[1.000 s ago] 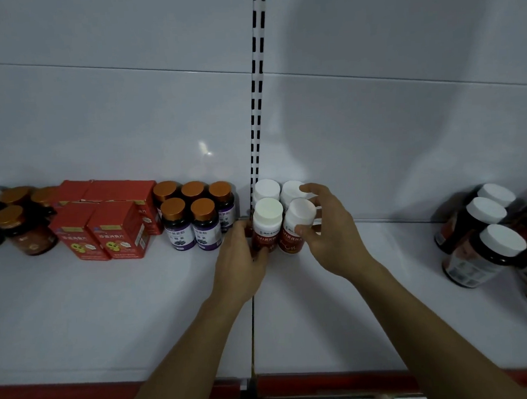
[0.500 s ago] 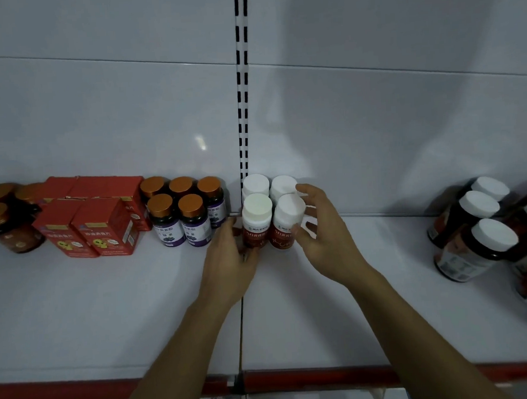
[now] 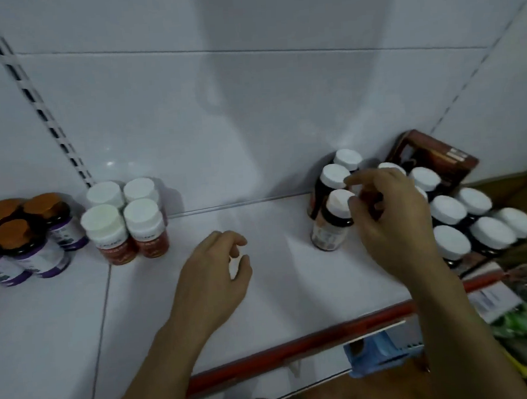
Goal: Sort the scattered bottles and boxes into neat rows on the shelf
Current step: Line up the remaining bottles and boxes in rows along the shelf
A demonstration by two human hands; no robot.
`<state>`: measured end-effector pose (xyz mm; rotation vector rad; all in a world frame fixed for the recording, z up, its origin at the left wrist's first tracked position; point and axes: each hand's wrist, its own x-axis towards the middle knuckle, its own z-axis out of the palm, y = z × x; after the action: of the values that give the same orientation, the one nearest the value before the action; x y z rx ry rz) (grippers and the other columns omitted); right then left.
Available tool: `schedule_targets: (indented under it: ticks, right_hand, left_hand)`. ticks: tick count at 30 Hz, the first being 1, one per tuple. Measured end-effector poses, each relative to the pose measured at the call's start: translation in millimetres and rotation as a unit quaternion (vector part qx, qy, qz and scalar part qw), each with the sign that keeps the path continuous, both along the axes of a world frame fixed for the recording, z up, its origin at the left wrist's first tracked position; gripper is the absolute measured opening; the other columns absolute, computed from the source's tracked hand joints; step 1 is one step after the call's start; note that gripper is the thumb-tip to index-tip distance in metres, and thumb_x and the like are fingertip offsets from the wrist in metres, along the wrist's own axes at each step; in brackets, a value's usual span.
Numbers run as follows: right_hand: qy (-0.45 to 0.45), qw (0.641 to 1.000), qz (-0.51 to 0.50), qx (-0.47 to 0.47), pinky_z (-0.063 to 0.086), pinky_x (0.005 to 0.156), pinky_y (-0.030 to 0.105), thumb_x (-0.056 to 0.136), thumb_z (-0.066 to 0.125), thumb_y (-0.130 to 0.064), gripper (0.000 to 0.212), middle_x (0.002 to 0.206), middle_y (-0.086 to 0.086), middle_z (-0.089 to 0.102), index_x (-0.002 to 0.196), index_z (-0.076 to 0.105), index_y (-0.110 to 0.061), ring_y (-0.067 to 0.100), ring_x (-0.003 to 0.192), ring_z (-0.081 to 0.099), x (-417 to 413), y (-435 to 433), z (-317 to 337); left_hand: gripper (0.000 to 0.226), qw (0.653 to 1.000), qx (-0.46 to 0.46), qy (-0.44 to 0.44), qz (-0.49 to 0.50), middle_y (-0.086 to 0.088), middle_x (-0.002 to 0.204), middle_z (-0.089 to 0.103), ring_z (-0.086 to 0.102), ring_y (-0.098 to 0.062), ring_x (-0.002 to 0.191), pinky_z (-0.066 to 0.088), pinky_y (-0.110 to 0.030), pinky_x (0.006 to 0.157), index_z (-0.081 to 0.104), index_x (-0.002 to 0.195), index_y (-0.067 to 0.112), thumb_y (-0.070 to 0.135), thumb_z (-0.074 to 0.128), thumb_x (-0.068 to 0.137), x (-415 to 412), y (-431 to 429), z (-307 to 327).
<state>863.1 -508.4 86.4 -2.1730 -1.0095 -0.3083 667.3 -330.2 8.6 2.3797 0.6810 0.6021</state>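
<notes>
Four white-capped bottles with red labels (image 3: 125,226) stand in a tight square at the shelf's back left. My left hand (image 3: 214,276) hovers over the white shelf (image 3: 276,229) to their right, fingers loosely curled, holding nothing. On the right, my right hand (image 3: 387,219) reaches into a loose cluster of white-capped dark bottles (image 3: 461,218). Its curved fingertips are at the cap of the front bottle (image 3: 330,229), with no closed grip showing; the thumb is hidden. A brown box (image 3: 432,155) leans on the back wall behind the cluster.
Orange-capped bottles with purple labels (image 3: 30,247) stand at the far left. The shelf's red front edge (image 3: 296,348) runs below my arms. A blue object (image 3: 379,352) and packaged goods (image 3: 515,307) lie on the level beneath, at lower right.
Both hands have let go of the four red-label bottles. The view has swung right; my right hand has moved to the right-hand bottle cluster and my left hand has lifted away over the shelf.
</notes>
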Motion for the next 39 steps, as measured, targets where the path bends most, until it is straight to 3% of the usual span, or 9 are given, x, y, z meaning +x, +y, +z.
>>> schedule_targets:
  ticks: [3, 7, 16, 19, 23, 27, 32, 35, 39]
  right_hand:
    - [-0.015, 0.986, -0.062, -0.153, 0.047, 0.088, 0.042, 0.093, 0.063, -0.041, 0.035, 0.118, 0.003, 0.061, 0.123, 0.063, -0.025, 0.028, 0.109, 0.055, 55.0, -40.2, 28.0]
    - [-0.040, 0.896, -0.043, -0.440, 0.038, 0.099, 0.053, 0.083, 0.056, -0.075, 0.058, 0.129, -0.004, 0.057, 0.132, 0.051, -0.042, 0.027, 0.120, 0.045, 83.8, -67.7, 40.0]
    - [-0.097, 0.908, 0.006, -0.408, 0.036, 0.091, 0.050, 0.094, 0.057, -0.053, 0.044, 0.120, 0.006, 0.054, 0.131, 0.048, -0.030, 0.028, 0.113, 0.042, 101.6, -78.5, 7.7]
    - [-0.045, 0.954, 0.014, -0.295, 0.040, 0.095, 0.047, 0.096, 0.055, -0.050, 0.041, 0.126, 0.000, 0.053, 0.133, 0.045, -0.035, 0.022, 0.113, 0.044, 113.6, -92.7, 8.7]
    - [0.106, 0.993, -0.046, 0.022, 0.055, 0.085, 0.038, 0.098, 0.044, -0.055, 0.036, 0.125, -0.005, 0.051, 0.133, 0.045, -0.045, 0.014, 0.105, 0.058, 135.9, -132.8, 16.4]
    - [0.223, 0.943, -0.098, 0.226, 0.062, 0.072, 0.040, 0.099, 0.041, -0.054, 0.033, 0.116, 0.002, 0.061, 0.125, 0.056, -0.038, 0.023, 0.096, 0.067, 154.7, -158.9, 20.1]
    - [0.322, 0.878, -0.079, 0.346, 0.059, 0.066, 0.029, 0.106, 0.047, -0.039, 0.019, 0.110, 0.003, 0.068, 0.115, 0.060, -0.028, 0.020, 0.086, 0.072, 158.2, -167.0, 16.7]
    - [0.392, 0.822, -0.046, 0.411, 0.057, 0.063, 0.030, 0.106, 0.048, -0.031, 0.020, 0.103, 0.007, 0.072, 0.112, 0.064, -0.021, 0.020, 0.077, 0.069, 155.1, -162.7, 17.0]
    - [0.467, 0.760, 0.034, 0.450, 0.053, 0.056, 0.032, 0.108, 0.045, -0.026, 0.016, 0.095, 0.012, 0.072, 0.110, 0.059, -0.018, 0.021, 0.064, 0.061, 145.4, -140.7, 24.6]
  left_hand:
    - [0.023, 0.999, 0.022, -0.034, -0.036, 0.013, 0.097, 0.056, 0.053, -0.005, 0.090, 0.040, -0.013, 0.080, 0.064, 0.115, 0.024, 0.021, 0.067, 0.093, 53.7, -15.2, 24.3]
    - [0.027, 0.991, 0.075, -0.048, -0.100, 0.008, 0.104, 0.060, 0.054, -0.013, 0.098, 0.045, -0.029, 0.086, 0.062, 0.119, 0.021, 0.022, 0.064, 0.092, 128.4, -28.7, 68.5]
    - [0.037, 0.930, 0.195, 0.142, -0.276, 0.007, 0.130, 0.056, 0.046, -0.019, 0.121, 0.038, -0.042, 0.102, 0.054, 0.135, 0.033, 0.027, 0.061, 0.099, 254.4, -64.6, 113.6]
    - [0.038, 0.934, 0.193, 0.141, -0.268, 0.005, 0.127, 0.057, 0.049, -0.021, 0.122, 0.041, -0.047, 0.103, 0.057, 0.134, 0.030, 0.026, 0.064, 0.097, 267.7, -58.3, 111.9]
    - [0.037, 0.931, 0.172, 0.076, -0.312, 0.009, 0.117, 0.056, 0.048, -0.012, 0.109, 0.045, -0.044, 0.098, 0.063, 0.128, 0.030, 0.033, 0.069, 0.091, 276.6, -60.9, 104.2]
    - [0.058, 0.896, 0.240, 0.142, -0.345, 0.012, 0.118, 0.040, 0.032, -0.007, 0.106, 0.033, -0.036, 0.092, 0.057, 0.135, 0.044, 0.065, 0.069, 0.083, 286.3, -80.9, 84.9]
    - [0.051, 0.888, 0.300, 0.152, -0.312, 0.009, 0.136, 0.036, 0.029, -0.013, 0.122, 0.031, -0.041, 0.103, 0.056, 0.134, 0.037, 0.055, 0.069, 0.088, 285.4, -95.3, 75.2]
    - [0.050, 0.938, 0.193, 0.071, -0.279, 0.012, 0.145, 0.041, 0.031, -0.010, 0.136, 0.030, -0.045, 0.109, 0.055, 0.128, 0.032, 0.057, 0.066, 0.087, 259.4, -87.7, 82.6]
    - [0.038, 0.970, -0.098, -0.140, -0.174, 0.015, 0.125, 0.066, 0.061, -0.007, 0.119, 0.049, -0.031, 0.096, 0.055, 0.122, 0.034, 0.054, 0.057, 0.090, 213.5, -74.0, 88.9]
